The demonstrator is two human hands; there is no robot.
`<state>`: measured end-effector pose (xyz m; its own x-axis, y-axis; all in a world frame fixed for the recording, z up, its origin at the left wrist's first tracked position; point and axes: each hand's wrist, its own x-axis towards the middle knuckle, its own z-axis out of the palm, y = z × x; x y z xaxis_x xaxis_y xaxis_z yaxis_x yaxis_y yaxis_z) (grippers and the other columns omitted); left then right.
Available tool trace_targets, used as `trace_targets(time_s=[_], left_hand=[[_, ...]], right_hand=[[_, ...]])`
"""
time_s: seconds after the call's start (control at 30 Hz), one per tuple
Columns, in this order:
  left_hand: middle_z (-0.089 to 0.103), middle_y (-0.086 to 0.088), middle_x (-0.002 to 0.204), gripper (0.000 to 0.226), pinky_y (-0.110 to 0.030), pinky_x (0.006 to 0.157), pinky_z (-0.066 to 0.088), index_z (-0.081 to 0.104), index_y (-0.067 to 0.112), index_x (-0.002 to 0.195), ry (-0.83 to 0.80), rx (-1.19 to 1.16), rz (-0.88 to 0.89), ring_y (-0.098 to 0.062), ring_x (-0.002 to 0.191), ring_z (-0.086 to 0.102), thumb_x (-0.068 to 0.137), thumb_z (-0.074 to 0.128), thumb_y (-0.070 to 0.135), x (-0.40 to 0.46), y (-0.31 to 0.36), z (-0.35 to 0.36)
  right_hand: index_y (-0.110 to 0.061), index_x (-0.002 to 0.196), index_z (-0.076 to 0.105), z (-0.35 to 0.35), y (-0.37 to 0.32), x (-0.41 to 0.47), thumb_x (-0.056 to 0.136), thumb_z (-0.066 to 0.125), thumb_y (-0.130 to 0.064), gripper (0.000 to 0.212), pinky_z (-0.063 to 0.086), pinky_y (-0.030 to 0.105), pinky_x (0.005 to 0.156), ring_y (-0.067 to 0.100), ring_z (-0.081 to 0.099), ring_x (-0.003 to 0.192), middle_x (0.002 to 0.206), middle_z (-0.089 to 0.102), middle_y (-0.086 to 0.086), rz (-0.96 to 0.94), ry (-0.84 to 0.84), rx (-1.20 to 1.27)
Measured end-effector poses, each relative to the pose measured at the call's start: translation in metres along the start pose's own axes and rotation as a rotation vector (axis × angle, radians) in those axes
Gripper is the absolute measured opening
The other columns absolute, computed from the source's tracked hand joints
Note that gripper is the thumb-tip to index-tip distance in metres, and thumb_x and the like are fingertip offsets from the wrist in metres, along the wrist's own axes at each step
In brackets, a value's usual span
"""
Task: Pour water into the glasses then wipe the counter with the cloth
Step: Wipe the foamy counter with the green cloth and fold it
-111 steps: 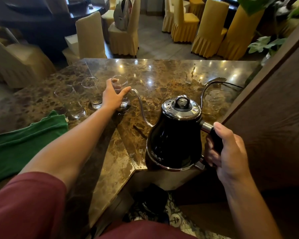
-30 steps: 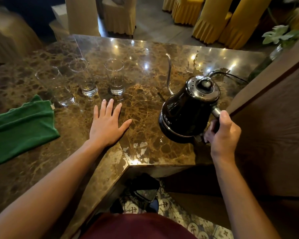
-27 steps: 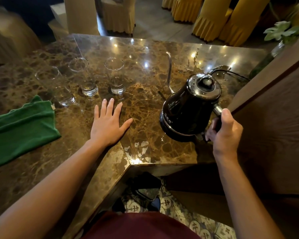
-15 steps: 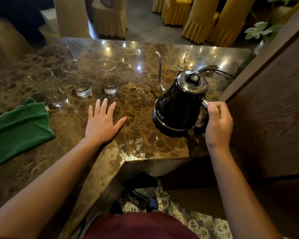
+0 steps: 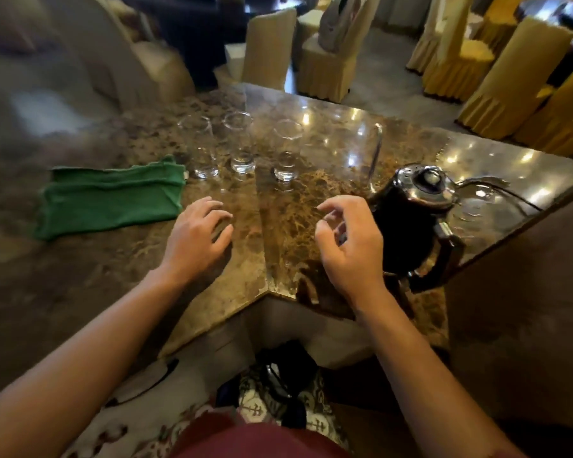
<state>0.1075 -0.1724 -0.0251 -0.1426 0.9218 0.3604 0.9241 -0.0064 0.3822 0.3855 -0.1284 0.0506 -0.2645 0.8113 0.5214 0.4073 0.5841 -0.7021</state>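
Now kettle (image 5: pixel 407 226) stands upright, spout (image 5: pixel 376 153) toward the glasses (image 5: pixel 242 143).

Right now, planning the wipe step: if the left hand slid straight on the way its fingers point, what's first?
Probably the middle glass. The left hand points up-right, missing the green cloth; motion blur makes the line uncertain.

Banquet hall: rows of covered chairs (image 5: pixel 497 71)

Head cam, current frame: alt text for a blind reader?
Two empty hands, left hand and right hand, hover over a brown marble counter. A black kettle stands by the right hand; three glasses and a green cloth lie beyond the left.
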Motion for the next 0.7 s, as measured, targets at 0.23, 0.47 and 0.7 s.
trace_targets(time_s=[0.23, 0.47, 0.7], left_hand=[[0.033, -0.010, 0.165, 0.065, -0.057, 0.123, 0.015, 0.048, 0.015, 0.151, 0.015, 0.265, -0.267, -0.035, 0.156, 0.015, 0.102, 0.035, 0.056, -0.057, -0.079, -0.064], [0.012, -0.009, 0.172, 0.077, -0.054, 0.125, 0.009, 0.019, 0.017, 0.163, 0.012, 0.288, -0.480, -0.029, 0.159, 0.001, 0.102, 0.028, 0.064, -0.048, -0.174, -0.100], [0.005, -0.009, 0.172, 0.071, -0.053, 0.126, 0.006, 0.026, 0.020, 0.162, -0.141, 0.360, -0.473, -0.031, 0.158, -0.003, 0.104, 0.029, 0.061, -0.005, -0.247, -0.106]], right_hand=[[-0.008, 0.150, 0.057, 0.085, -0.003, 0.022, 0.102, 0.058, -0.027, 0.052, 0.024, 0.047, 0.128, 0.034, 0.034, 0.156, 0.165, 0.044, 0.015, -0.083, -0.384, -0.014], [-0.014, 0.166, 0.030, 0.190, -0.026, 0.063, 0.111, 0.052, -0.037, 0.064, 0.019, 0.030, 0.124, 0.022, 0.019, 0.162, 0.176, 0.023, 0.011, -0.041, -0.623, 0.068], [-0.004, 0.157, 0.047, 0.290, -0.047, 0.086, 0.110, 0.057, -0.026, 0.053, 0.022, 0.031, 0.124, 0.026, 0.034, 0.157, 0.167, 0.041, 0.015, 0.108, -0.597, 0.020]])
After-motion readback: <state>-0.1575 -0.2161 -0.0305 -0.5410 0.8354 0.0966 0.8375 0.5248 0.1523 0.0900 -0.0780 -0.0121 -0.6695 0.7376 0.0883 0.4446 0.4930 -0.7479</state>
